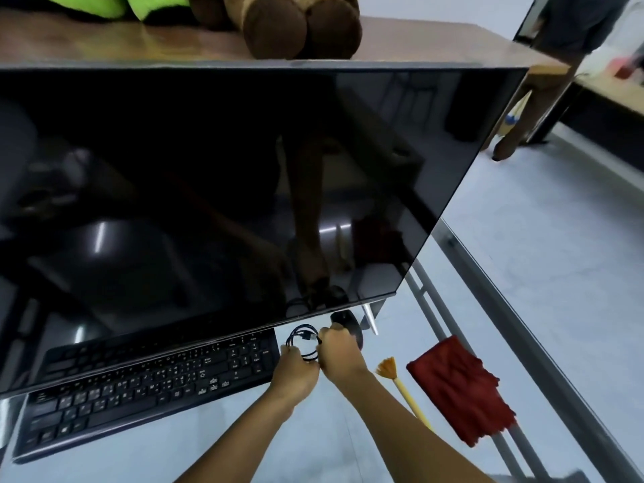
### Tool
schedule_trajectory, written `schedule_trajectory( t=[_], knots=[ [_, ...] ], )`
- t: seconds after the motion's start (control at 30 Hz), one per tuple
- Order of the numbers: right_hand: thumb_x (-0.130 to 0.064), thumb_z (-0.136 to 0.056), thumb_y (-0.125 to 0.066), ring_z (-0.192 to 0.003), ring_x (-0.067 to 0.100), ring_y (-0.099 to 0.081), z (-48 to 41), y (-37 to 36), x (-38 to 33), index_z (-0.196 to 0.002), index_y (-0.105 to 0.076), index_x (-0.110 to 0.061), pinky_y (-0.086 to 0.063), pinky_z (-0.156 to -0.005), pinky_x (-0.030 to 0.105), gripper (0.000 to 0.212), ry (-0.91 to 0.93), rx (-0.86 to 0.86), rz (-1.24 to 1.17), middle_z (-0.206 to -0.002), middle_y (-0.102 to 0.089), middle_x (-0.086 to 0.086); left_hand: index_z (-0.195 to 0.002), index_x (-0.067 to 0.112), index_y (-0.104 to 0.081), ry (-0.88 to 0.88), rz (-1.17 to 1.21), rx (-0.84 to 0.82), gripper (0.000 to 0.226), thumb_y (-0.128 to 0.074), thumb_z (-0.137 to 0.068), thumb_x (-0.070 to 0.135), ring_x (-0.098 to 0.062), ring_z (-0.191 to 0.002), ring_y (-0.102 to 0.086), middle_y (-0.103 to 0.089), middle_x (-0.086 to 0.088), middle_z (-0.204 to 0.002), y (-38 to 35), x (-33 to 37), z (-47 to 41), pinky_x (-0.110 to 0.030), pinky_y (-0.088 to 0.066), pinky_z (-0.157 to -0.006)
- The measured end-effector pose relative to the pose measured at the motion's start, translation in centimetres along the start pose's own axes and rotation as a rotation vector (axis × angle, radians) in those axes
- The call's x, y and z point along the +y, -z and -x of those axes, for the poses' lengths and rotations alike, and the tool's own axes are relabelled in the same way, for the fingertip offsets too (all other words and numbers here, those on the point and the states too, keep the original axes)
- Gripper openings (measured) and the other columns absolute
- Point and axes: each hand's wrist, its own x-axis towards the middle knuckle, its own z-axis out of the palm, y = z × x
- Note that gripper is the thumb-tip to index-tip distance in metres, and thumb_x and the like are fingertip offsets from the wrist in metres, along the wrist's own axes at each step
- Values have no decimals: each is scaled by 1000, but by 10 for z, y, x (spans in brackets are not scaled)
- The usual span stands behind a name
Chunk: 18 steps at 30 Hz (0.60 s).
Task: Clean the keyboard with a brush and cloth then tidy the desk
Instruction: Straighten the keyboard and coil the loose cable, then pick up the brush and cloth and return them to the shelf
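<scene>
We see both hands on a coiled black cable (pixel 302 346) just right of the keyboard (pixel 146 388); left hand (pixel 294 373) pinches the coil's near side, right hand (pixel 339 353) is closed around its far side; a black mouse (pixel 345 322) sits just behind the right hand, contact unclear; brush (pixel 400 385) lies on the glass desk (pixel 244 444) right of the right forearm, bristles pointing away; red cloth (pixel 460 388) lies beside it at the desk's right edge; dark monitor (pixel 209 190) overhangs the keyboard's rear rows.
</scene>
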Motion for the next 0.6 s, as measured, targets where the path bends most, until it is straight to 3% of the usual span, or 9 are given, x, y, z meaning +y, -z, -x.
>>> schedule_trajectory(
  t=[0.1, 0.13, 0.2, 0.23, 0.27, 0.37, 0.43, 0.5, 0.6],
  knots=[
    [-8, -93, -54, -101, 31, -61, 8, 11, 2, -105, -63, -2, -46, -80, 30, 16, -12, 16, -73, -113, -59, 17, -121, 1, -43, -18, -124, -33, 31, -44, -93, 15, -7, -76, -51, -32, -9, -140, 0, -2, 1, -15, -37, -52],
    [-9, -94, -53, -102, 33, -61, 13, 18, 6, -107, -63, -2, -46, -80, 30, 18, -27, 39, -125, -114, -59, 17, -132, -2, -36, -29, -183, -34, 43, -45, -94, 17, -9, -86, -54, -22, -11, -149, 1, -3, 3, -13, -39, -57],
    [-8, -92, -50, -100, 35, -61, 24, 37, 21, -103, -64, -2, -43, -75, 30, 18, -65, 131, -189, -109, -60, 17, -147, -3, -15, -78, -292, -14, 66, -46, -95, 23, -22, -126, -44, -5, -13, -158, 1, -4, 9, -16, -42, -85],
    [-7, -90, -51, -98, 35, -60, 30, 48, 33, -98, -64, -4, -42, -73, 30, 16, -91, 170, -185, -105, -61, 18, -150, 1, -12, -108, -350, -2, 69, -47, -95, 25, -27, -136, -34, -8, -13, -158, 0, -3, 14, -24, -40, -95],
    [-6, -88, -52, -98, 35, -60, 38, 59, 47, -98, -64, -6, -44, -74, 30, 16, -134, 207, -172, -104, -60, 17, -149, 3, -17, -138, -423, -9, 66, -47, -95, 27, -28, -136, -34, -18, -13, -155, -2, 0, 20, -30, -40, -97],
    [-11, -90, -54, -109, 33, -60, 61, 78, 105, -116, -66, -10, -48, -90, 34, 28, -296, 288, -199, -119, -60, 14, -120, 5, -47, -200, -633, -143, 37, -42, -94, 30, -26, -109, -56, -54, -11, -126, -14, 10, 36, -29, -42, -74],
    [-20, -93, -52, -112, 33, -57, 70, 83, 145, -119, -62, -10, -47, -91, 35, 30, -396, 256, -170, -124, -59, 14, -110, 7, -52, -206, -690, -214, 32, -41, -92, 30, -26, -101, -59, -60, -10, -116, -31, 17, 41, -28, -42, -69],
    [-29, -91, -50, -113, 36, -55, 77, 85, 176, -116, -60, -9, -46, -87, 36, 33, -465, 187, -147, -120, -57, 16, -114, 7, -54, -189, -700, -236, 34, -40, -93, 32, -26, -98, -62, -61, -10, -115, -51, 24, 43, -29, -49, -71],
    [-41, -91, -57, -118, 36, -50, 86, 82, 204, -128, -52, -12, -46, -94, 41, 48, -518, 92, -172, -127, -49, 15, -120, 7, -52, -70, -567, -205, 41, -39, -97, 39, -23, -80, -68, -64, -9, -101, -89, 38, 45, -29, -58, -67]
  ],
)
